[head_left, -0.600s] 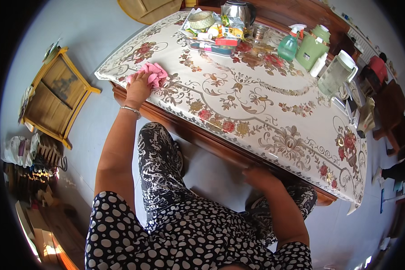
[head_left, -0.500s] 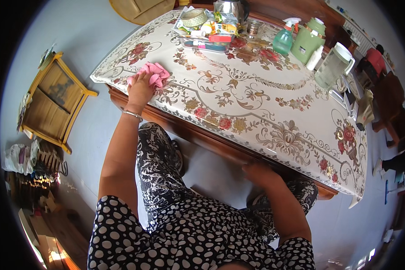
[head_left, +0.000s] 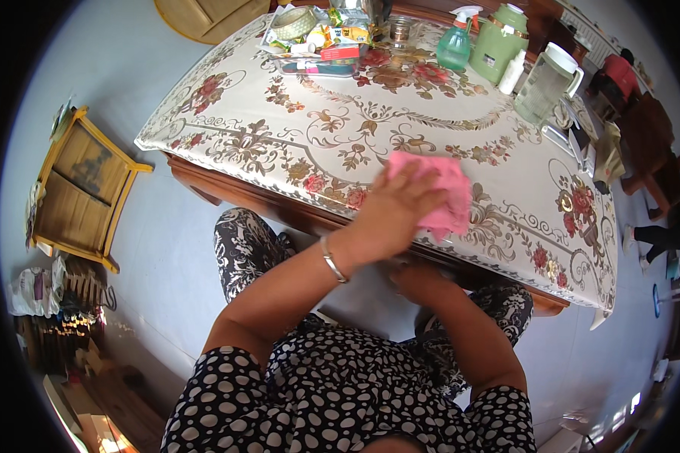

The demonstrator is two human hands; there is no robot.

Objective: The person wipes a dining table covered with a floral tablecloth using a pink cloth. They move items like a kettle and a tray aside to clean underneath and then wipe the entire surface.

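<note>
My left hand (head_left: 400,205) holds a pink cloth (head_left: 449,196) down on the tabletop, its fingers spread over the cloth's left part. The cloth lies spread out near the table's front edge, right of the middle. Under it is a white tablecloth (head_left: 355,128) with brown scrolls and red flowers. Below the table's edge, close to my knee, my right hand (head_left: 419,283) hangs low in shadow; its fingers are too dark and partly hidden to read.
At the back stand a clear tray (head_left: 317,68) of small packets, a glass jar (head_left: 400,32), a green spray bottle (head_left: 455,45), a green flask (head_left: 499,45) and a clear pitcher (head_left: 544,87). A wooden chair (head_left: 83,185) is at left. Another person (head_left: 619,79) is at far right.
My left hand has swept from the table's left front corner to the right with the pink cloth, which was bunched and is now spread flatter. My right hand has shifted slightly left.
</note>
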